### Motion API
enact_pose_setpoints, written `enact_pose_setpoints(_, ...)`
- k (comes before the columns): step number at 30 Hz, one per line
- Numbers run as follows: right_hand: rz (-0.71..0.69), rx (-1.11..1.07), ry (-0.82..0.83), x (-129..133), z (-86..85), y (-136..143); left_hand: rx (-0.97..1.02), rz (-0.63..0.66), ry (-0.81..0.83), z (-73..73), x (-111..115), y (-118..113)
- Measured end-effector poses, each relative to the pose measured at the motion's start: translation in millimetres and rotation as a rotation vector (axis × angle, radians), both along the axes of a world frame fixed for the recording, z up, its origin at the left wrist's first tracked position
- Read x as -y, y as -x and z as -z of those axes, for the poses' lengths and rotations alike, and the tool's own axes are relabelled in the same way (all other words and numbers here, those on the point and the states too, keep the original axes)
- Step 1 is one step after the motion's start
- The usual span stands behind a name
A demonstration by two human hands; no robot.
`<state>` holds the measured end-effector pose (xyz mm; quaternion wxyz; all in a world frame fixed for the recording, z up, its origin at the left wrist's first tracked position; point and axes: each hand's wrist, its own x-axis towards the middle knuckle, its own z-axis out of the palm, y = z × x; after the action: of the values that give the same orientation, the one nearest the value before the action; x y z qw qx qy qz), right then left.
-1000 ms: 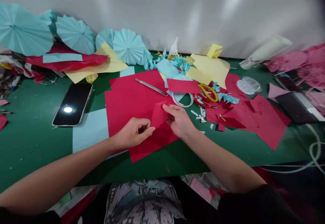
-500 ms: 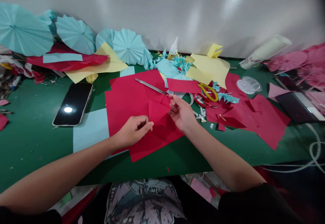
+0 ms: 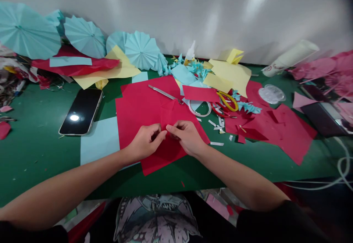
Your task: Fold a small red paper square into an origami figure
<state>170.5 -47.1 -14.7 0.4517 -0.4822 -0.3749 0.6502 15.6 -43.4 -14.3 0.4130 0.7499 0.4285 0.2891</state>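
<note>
A small folded piece of red paper [image 3: 167,115] is held up in front of me, its edges hard to tell from the red sheets under it. My left hand [image 3: 145,140] pinches its lower left corner between thumb and curled fingers. On the other side my right hand [image 3: 186,136] is closed too, thumb and forefinger pinched at the paper's lower edge, nearly touching the left thumb. Beneath both hands lie overlapping red sheets [image 3: 135,114]. Just beyond the fingers, a slim silver tool like a craft knife [image 3: 164,93] rests on them.
A white tape roll [image 3: 190,107], yellow-handled scissors [image 3: 228,102] and red-handled scissors [image 3: 220,110] lie right of the sheets among paper scraps. To the left is a phone [image 3: 81,112] on a light blue sheet [image 3: 99,140]. Pleated blue paper fans [image 3: 141,50] line the wall.
My right hand has moved down and left, from beside the silver tool to the paper's lower edge near my left hand. The white tape roll now shows more fully.
</note>
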Motion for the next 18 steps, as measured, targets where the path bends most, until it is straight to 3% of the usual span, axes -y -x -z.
enact_pose_setpoints(6,0.125,-0.11,0.059,-9.0,-4.8,-8.4,-0.013,0.036,0.018,-3.5,0.7,1.2)
enact_pose_setpoints(9,0.149,-0.09,0.021,-11.5,-7.0,-11.7,0.031,0.038,0.108,-4.9,1.8,2.2)
enact_pose_setpoints(12,0.138,-0.065,-0.034,-10.9,-6.7,-11.7,0.139,0.063,0.239,-5.0,2.0,3.6)
enact_pose_setpoints(18,0.04,0.009,-0.111,-7.1,-1.2,-11.7,0.273,0.059,0.327,-3.5,-1.5,4.0)
